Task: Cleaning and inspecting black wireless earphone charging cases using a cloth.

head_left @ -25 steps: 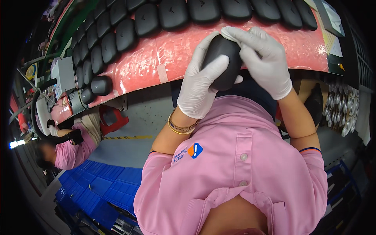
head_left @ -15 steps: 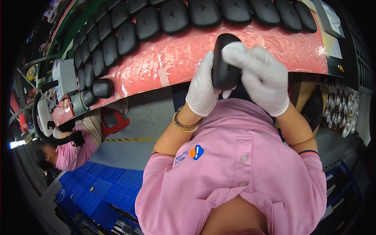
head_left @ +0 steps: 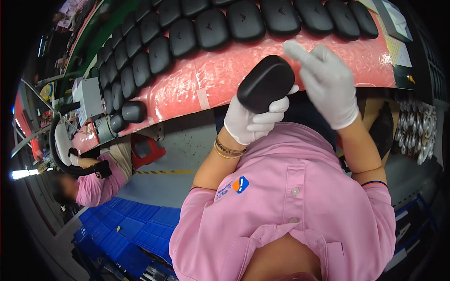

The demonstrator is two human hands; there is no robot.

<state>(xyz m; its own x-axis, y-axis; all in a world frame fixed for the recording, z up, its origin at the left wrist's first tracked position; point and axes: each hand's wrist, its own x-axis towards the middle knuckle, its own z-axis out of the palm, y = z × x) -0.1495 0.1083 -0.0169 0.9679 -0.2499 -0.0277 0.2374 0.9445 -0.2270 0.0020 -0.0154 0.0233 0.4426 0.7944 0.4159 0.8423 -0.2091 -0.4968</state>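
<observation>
My left hand (head_left: pixel 255 122) wears a white glove and grips a smooth black rounded-oblong case (head_left: pixel 266 84) from below, its fingers wrapped round the lower edge. The case is tilted, with a plain face showing, above the table's near edge. My right hand (head_left: pixel 328 82), gloved in white too, is just right of the case and apart from it. Its forefinger points up and left while the other fingers are curled. Whether a white cloth is wrapped over that fingertip I cannot make out. Beyond both hands stand rows of similar black cases (head_left: pixel 246 21).
Pink bubble sheeting (head_left: pixel 220 65) covers the table. A grey box (head_left: pixel 88 99) with cables stands at the left, where a co-worker (head_left: pixel 101 182) is at work. A red stool (head_left: pixel 147 152), blue crates (head_left: pixel 140 225) and hanging silvery parts (head_left: pixel 416 129) lie around. A tissue box (head_left: pixel 398 21) is at the far right.
My left hand has turned the case from upright to a slant, lowering it slightly. My right hand has come off its surface and moved right. The head view has shifted a little.
</observation>
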